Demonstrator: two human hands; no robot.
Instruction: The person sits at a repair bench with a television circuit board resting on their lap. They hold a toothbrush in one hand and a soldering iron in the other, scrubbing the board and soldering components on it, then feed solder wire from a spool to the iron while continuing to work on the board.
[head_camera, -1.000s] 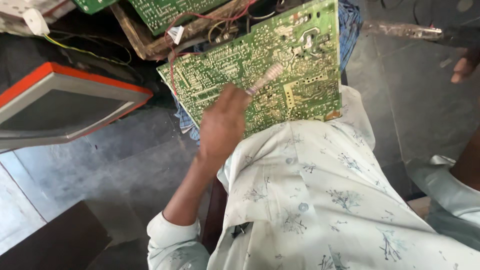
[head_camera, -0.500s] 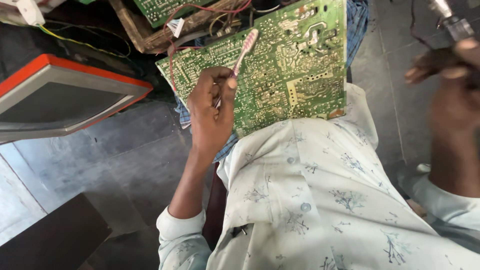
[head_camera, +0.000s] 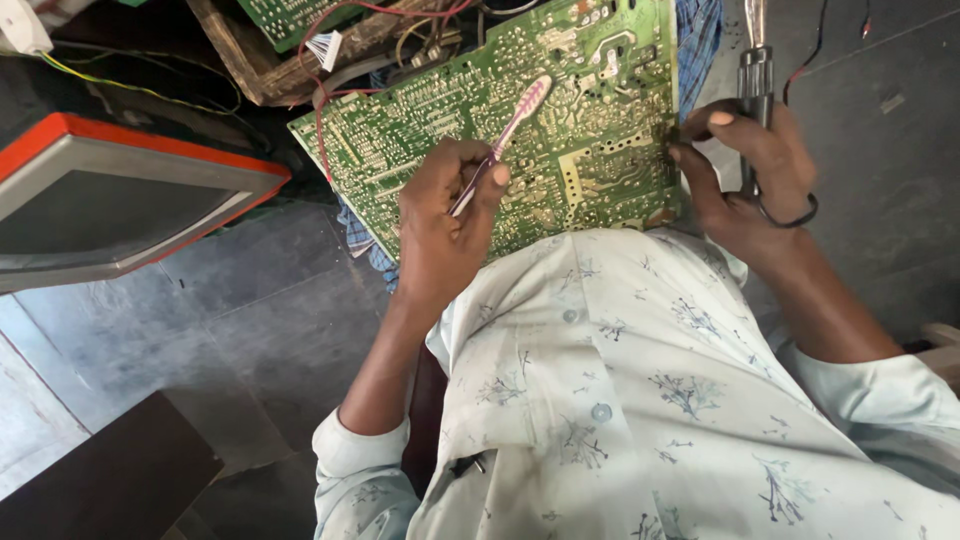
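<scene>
A large green circuit board (head_camera: 590, 130) rests solder side up on my lap, above my pale patterned shirt. My left hand (head_camera: 445, 225) grips a pink toothbrush (head_camera: 515, 125), its bristle head lying on the middle of the board. My right hand (head_camera: 745, 175) is at the board's right edge, closed around the dark handle of a soldering iron (head_camera: 755, 80) that points up and away, with its black cord looping below the hand. The right thumb and fingertips touch the board's edge.
An orange-rimmed grey monitor casing (head_camera: 110, 195) lies on the floor at left. A wooden frame (head_camera: 265, 75) with another green board, red and yellow wires and a white connector sits behind. A dark box corner (head_camera: 110, 475) is at lower left.
My left hand turned the toothbrush upright and set its head on the board. My right hand came in from the far right with the soldering iron to the board's edge.
</scene>
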